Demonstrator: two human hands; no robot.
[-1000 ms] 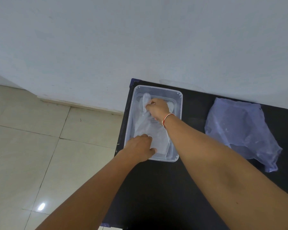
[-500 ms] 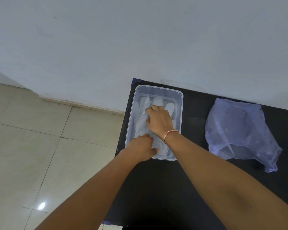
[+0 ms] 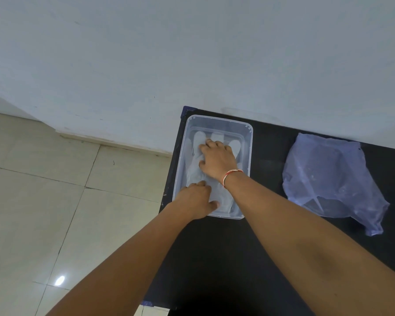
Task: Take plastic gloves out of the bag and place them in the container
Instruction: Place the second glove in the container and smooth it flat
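A clear rectangular plastic container (image 3: 249, 142) stands at the far left corner of the black table (image 3: 214, 258). Thin translucent plastic gloves (image 3: 198, 139) lie flat inside it, fingers pointing toward the wall. My right hand (image 3: 218, 159), with a red and white thread at the wrist, rests palm down on the gloves with fingers spread. My left hand (image 3: 195, 200) presses on the cuff end of the gloves at the container's near left corner. A pale bluish plastic bag (image 3: 328, 176) lies crumpled on the table to the right, apart from both hands.
A white wall (image 3: 192, 53) rises directly behind the table. Beige floor tiles (image 3: 43, 201) lie to the left, below the table's left edge. Dark tabletop stretches between the container and the bag and toward me.
My right hand let a pinched glove down, slid back toward me and now lies flat on the gloves. The left hand has stayed at the near corner.
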